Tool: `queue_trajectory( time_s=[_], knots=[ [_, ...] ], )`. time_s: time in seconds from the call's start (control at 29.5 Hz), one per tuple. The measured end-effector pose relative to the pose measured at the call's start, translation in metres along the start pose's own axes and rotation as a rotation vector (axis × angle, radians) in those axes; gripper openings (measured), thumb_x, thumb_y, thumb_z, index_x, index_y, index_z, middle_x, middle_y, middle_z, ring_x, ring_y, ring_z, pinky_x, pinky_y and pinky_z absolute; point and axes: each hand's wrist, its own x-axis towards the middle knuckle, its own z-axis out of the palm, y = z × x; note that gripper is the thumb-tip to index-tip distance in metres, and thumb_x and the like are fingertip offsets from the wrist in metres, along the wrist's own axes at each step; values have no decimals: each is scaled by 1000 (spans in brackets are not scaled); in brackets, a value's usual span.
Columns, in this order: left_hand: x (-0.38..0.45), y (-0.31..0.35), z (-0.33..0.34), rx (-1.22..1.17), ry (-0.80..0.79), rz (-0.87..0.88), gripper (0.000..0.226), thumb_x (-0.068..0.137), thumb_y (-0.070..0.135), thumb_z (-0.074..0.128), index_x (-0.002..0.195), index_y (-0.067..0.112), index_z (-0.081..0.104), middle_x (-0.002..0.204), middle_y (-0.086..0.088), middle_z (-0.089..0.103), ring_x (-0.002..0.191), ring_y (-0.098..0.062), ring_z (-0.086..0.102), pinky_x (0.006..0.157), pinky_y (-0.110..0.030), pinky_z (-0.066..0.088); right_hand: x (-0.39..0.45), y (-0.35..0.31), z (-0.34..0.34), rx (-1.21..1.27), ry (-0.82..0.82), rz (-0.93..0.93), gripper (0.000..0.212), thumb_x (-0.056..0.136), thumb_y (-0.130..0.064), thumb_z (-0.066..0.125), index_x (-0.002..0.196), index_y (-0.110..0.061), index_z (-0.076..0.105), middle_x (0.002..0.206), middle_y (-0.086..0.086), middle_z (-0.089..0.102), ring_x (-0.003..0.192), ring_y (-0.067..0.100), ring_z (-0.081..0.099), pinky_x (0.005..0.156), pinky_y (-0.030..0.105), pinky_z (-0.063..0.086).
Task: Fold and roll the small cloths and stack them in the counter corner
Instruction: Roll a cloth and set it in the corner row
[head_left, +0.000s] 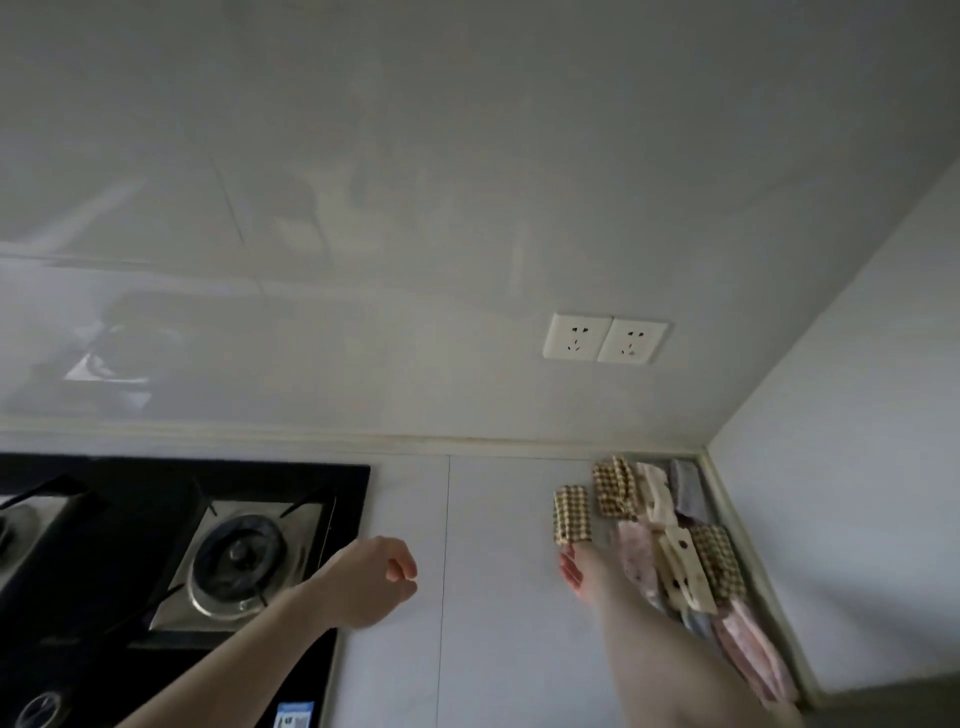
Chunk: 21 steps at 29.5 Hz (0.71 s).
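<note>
The person stands at the table, both arms stretched out over it. Most of the work looks done: a cluster of rolled cloths is packed into the corner where the table meets the two walls, some checked brown, some pale pink, one cream with dark spots, one greyish at the back. They lie side by side and partly over each other, more a heap than a neat stack.

One checked roll lies just left of that cluster, a little apart from it. The right hand reaches to it with the fingers out fairly straight, the tips at the near end of the roll; I judge it is setting the roll down or nudging it, not gripping it, though the fingertips are partly hidden by the cloth.

The left hand hangs over the bare table beside the stove, fingers loosely curled, holding nothing.

No unfolded cloth shows anywhere in view, so I cannot tell whether more remain to be done. What plainly is left is to bring this last roll in against the others, and perhaps to tidy the pile. A double wall socket sits on the wall above.
</note>
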Motion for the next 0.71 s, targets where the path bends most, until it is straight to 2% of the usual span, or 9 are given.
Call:
queue_trajectory(
  time_s=[0.07,0.1,0.17,0.3,0.37,0.44,0.54,0.61,0.71],
  knots=[
    [-5,-6,3,-7,9,-19,16,94,38,62,108,35,68,105,18,68,97,1,65,95,-23,53,29,-5,2,166,15,-53,9,85,-1,67,85,-10,63,64,8,70,56,25,68,35,28,52],
    [-8,-9,5,-15,6,-28,16,94,39,62,108,35,68,105,18,68,98,2,65,95,-23,54,41,-8,3,214,41,-60,14,102,-1,50,95,-8,60,78,11,66,66,30,65,32,30,51],
    [-13,-11,6,-23,3,-43,17,95,38,62,110,34,68,106,18,68,98,2,65,95,-23,53,52,-16,7,211,58,-75,21,109,-3,35,104,-9,55,90,12,55,75,29,54,32,30,50],
    [-23,-15,1,-6,23,-49,16,96,37,62,110,34,68,105,16,69,98,1,65,97,-25,53,23,-16,14,222,103,-75,18,106,-6,48,90,-14,51,88,8,49,75,24,52,44,26,57],
    [-28,-18,-1,-17,22,-57,16,96,37,62,110,33,68,105,15,69,99,0,65,97,-26,53,7,0,14,54,118,-91,4,105,-15,54,107,-12,52,84,8,46,77,28,54,73,36,63],
    [-34,-22,-1,-30,19,-61,15,95,37,61,108,34,68,104,15,70,98,-1,66,96,-27,54,4,30,11,-345,122,-115,36,102,-24,60,133,-7,49,93,16,56,82,31,58,69,40,58],
    [-49,-32,1,-71,29,-78,17,91,39,63,105,34,70,100,15,72,96,-1,67,95,-28,55,-3,82,8,-950,188,-240,72,94,-33,71,153,-10,37,148,21,44,138,35,41,107,35,39],
    [-65,-43,3,-108,27,-87,22,87,42,62,105,32,71,99,15,73,94,0,67,93,-28,55,-15,104,13,-1079,156,-243,80,92,-38,72,156,-15,30,153,20,34,147,33,30,115,31,29],
    [-96,-67,3,-176,66,-114,21,86,38,63,104,31,71,97,13,74,92,1,68,91,-26,56,-30,121,37,-1096,41,-215,80,89,-45,72,154,-13,38,154,20,37,144,34,38,112,33,36]
  ],
)
